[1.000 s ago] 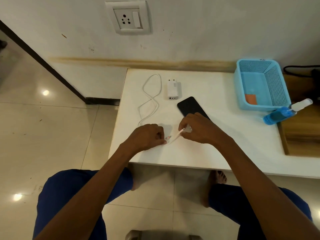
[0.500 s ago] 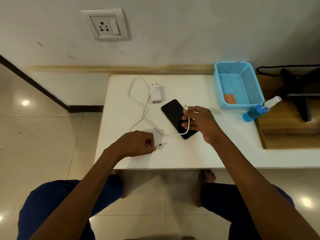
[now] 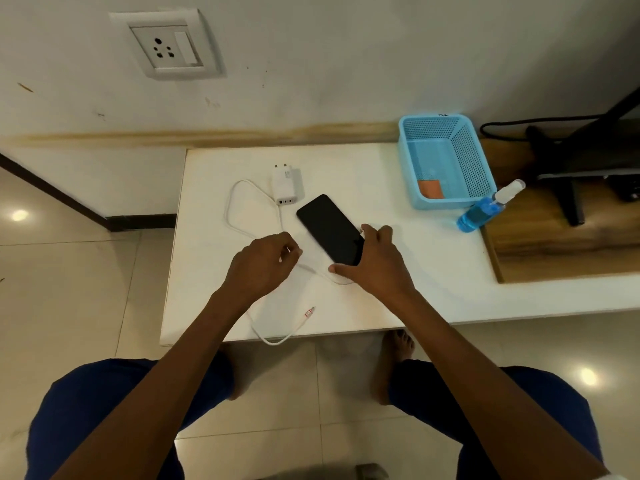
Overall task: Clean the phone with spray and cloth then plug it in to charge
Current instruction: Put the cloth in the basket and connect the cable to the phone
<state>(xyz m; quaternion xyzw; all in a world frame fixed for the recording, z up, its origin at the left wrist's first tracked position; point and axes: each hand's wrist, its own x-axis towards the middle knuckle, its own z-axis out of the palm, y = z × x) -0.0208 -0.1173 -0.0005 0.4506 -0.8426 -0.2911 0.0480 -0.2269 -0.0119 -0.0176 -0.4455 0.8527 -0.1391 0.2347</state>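
Observation:
A black phone [image 3: 327, 226] lies screen up, slanted, on the white table [image 3: 433, 271]. My right hand [image 3: 374, 263] covers the phone's near end and pinches the small white connector of the charging cable [image 3: 239, 199] at the phone's right edge. My left hand [image 3: 263, 263] is curled just left of the phone, and the cable runs into its fingers. The cable's other plug [image 3: 308, 311] lies loose near the table's front edge. A white charger adapter [image 3: 284, 185] lies behind the phone. The blue spray bottle [image 3: 485, 209] lies on its side at the right.
A wall socket [image 3: 166, 46] sits above the table's left end. A blue mesh basket [image 3: 446, 129] at the back right holds an orange cloth [image 3: 431, 188]. Right of it are a wooden board [image 3: 554, 251] and a black stand [image 3: 568, 188]. One cable loop hangs over the front edge.
My left hand let go of the cable's plug, which now lies on the table, and moved up beside the phone. My right hand came down onto the phone's near end with the connector.

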